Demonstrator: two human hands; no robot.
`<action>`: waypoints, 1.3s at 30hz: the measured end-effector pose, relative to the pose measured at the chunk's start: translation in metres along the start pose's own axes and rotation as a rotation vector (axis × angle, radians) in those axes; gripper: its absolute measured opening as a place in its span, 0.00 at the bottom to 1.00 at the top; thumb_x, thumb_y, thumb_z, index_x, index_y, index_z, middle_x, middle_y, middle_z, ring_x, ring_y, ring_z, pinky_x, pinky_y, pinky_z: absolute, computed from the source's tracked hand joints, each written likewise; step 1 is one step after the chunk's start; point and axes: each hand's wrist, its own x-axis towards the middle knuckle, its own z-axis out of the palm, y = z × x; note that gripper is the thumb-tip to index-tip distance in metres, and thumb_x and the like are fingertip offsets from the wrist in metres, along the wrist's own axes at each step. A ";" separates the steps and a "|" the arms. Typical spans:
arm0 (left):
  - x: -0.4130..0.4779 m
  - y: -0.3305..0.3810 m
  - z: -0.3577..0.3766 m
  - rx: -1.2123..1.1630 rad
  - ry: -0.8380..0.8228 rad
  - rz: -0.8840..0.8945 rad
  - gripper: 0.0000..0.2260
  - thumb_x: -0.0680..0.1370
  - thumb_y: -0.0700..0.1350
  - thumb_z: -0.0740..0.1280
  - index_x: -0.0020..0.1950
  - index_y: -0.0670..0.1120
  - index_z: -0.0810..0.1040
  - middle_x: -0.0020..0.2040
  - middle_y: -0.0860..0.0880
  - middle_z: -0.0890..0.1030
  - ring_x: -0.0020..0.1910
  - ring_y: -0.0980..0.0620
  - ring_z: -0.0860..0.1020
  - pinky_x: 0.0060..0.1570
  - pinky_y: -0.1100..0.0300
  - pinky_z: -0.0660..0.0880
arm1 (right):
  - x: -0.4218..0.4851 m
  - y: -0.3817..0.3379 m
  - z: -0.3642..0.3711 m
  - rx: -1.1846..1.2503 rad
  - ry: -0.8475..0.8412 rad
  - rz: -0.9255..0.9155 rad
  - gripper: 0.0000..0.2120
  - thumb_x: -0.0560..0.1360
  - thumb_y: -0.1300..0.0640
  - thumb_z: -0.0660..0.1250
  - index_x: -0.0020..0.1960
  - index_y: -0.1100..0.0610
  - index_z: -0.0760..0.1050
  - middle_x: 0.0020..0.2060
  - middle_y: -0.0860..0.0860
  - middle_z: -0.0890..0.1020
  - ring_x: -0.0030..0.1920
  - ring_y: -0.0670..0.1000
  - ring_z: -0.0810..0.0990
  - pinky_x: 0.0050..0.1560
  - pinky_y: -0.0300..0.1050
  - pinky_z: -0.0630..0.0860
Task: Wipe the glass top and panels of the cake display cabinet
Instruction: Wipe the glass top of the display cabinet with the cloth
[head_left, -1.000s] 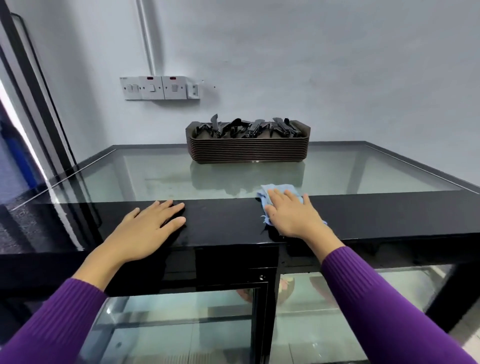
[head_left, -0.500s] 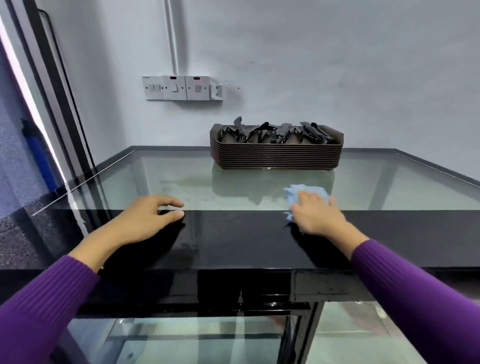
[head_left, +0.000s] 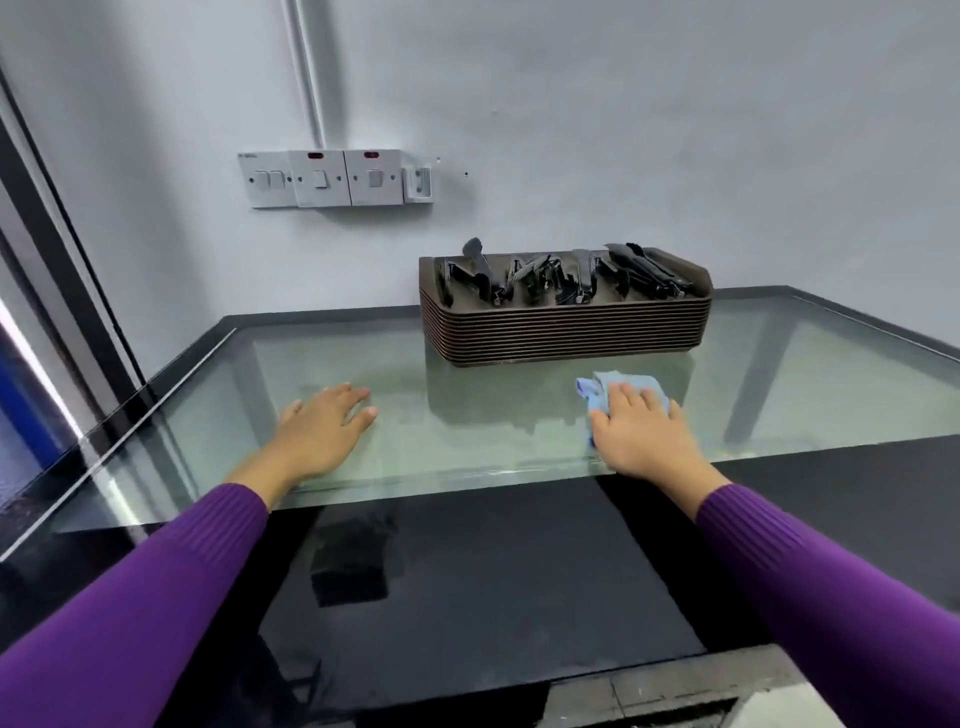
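Note:
The cabinet's glass top (head_left: 467, 374) spreads out in front of me, with a glossy black band (head_left: 493, 582) along its near side. My right hand (head_left: 641, 434) presses flat on a light blue cloth (head_left: 605, 387) on the glass, just in front of the tray stack; most of the cloth is hidden under the palm. My left hand (head_left: 322, 431) lies flat on the glass to the left, fingers apart, holding nothing. Both sleeves are purple.
A stack of brown trays (head_left: 566, 327) with several black tongs (head_left: 561, 275) on top stands on the glass against the back wall. White wall switches (head_left: 332, 179) sit above left. A dark door frame (head_left: 67, 291) borders the left side.
Both hands have moved forward from the black front band onto the glass. The right hand carried the cloth with it, toward the trays. My view has come closer and higher over the top.

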 end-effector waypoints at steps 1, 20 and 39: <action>0.002 -0.001 0.001 0.016 -0.012 0.007 0.24 0.82 0.58 0.52 0.76 0.53 0.63 0.78 0.50 0.60 0.78 0.51 0.56 0.75 0.46 0.51 | -0.011 -0.021 0.003 0.015 -0.025 -0.077 0.25 0.81 0.48 0.46 0.74 0.58 0.58 0.75 0.53 0.62 0.75 0.56 0.57 0.74 0.57 0.52; 0.000 -0.002 -0.009 -0.063 -0.025 0.025 0.22 0.80 0.58 0.58 0.73 0.53 0.67 0.77 0.52 0.63 0.75 0.51 0.62 0.74 0.48 0.53 | -0.013 -0.096 0.014 0.060 -0.094 -0.408 0.26 0.82 0.46 0.47 0.78 0.54 0.54 0.78 0.50 0.56 0.78 0.53 0.52 0.76 0.51 0.50; 0.017 -0.073 -0.018 0.050 -0.026 -0.031 0.24 0.82 0.58 0.49 0.78 0.54 0.58 0.79 0.49 0.56 0.78 0.48 0.54 0.76 0.45 0.49 | -0.010 -0.092 0.007 0.054 -0.179 -0.570 0.24 0.84 0.49 0.48 0.79 0.52 0.52 0.79 0.46 0.55 0.78 0.47 0.53 0.76 0.48 0.45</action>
